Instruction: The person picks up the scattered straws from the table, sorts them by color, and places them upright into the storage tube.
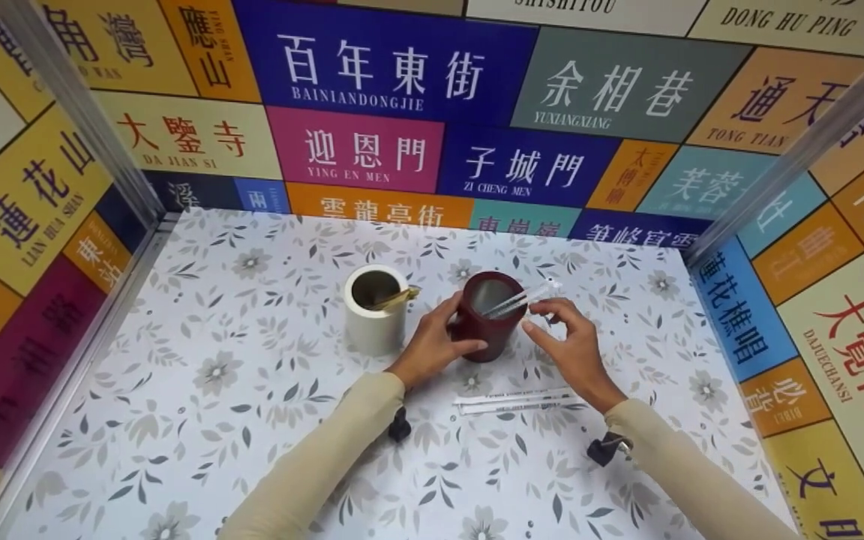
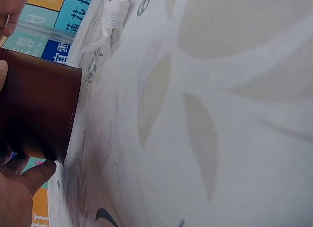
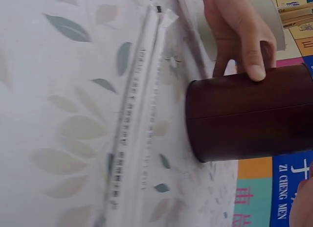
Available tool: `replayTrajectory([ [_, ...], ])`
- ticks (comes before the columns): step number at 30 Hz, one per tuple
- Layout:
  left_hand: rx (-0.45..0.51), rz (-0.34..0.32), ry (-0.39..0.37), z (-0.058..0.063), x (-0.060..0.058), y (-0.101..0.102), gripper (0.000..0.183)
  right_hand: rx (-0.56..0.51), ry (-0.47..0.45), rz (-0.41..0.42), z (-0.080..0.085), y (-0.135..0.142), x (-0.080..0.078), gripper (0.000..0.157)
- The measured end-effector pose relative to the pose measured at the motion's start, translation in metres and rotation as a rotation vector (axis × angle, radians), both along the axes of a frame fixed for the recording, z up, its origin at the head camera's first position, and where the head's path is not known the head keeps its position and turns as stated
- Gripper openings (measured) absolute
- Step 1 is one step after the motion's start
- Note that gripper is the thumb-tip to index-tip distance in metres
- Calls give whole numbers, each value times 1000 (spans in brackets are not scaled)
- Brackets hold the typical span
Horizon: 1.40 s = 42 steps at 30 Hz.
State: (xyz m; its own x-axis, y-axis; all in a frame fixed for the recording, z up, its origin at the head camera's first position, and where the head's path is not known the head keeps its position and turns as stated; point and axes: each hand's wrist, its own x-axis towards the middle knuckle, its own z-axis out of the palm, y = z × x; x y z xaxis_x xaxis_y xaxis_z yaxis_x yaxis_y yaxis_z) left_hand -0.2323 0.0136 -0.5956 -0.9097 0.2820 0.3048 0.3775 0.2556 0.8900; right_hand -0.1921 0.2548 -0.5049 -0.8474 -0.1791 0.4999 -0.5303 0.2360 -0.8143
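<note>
My left hand [image 1: 432,341] grips the side of a dark red cylindrical holder [image 1: 488,330] that stands upright on the table, fingers on one side and thumb across its front. Slim sticks in clear or white wrapping [image 1: 514,300] lean inside the holder, sticking out over its right rim. Close to that rim is my right hand [image 1: 574,352], thumb and index finger apart, with nothing plainly held between them. In the right wrist view, the left thumb lies on the holder's wall [image 3: 249,114]. Printed, paper-wrapped slim sticks [image 1: 514,403] lie on the table before the holder.
Left of the dark red holder stands a white cylindrical holder [image 1: 374,330] with several wooden sticks [image 1: 398,298] leaning out. Leaf-patterned paper covers the table [image 1: 222,450]. Colourful signboard walls [image 1: 387,67] rise behind and on both sides, with metal corner posts [image 1: 777,150].
</note>
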Motion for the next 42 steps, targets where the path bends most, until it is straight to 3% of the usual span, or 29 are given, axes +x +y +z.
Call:
replayTrajectory([
  [5,-9,7,-5,0,0,-1,94,4,-21,54,-18,12,10,27],
  [11,-30,12,-24,-1,1,-2,95,100,-104,116,-42,23,25,25],
  [18,-25,23,-34,-2,1,-3,95,198,108,209,-67,26,32,36],
  [22,-6,22,-24,-3,1,-3,94,233,147,213,-76,27,34,38],
  [33,-63,35,-11,-2,1,-2,94,302,150,219,-116,49,14,27],
  [42,-8,0,3,-1,1,-1,93,434,172,286,-118,58,5,15],
])
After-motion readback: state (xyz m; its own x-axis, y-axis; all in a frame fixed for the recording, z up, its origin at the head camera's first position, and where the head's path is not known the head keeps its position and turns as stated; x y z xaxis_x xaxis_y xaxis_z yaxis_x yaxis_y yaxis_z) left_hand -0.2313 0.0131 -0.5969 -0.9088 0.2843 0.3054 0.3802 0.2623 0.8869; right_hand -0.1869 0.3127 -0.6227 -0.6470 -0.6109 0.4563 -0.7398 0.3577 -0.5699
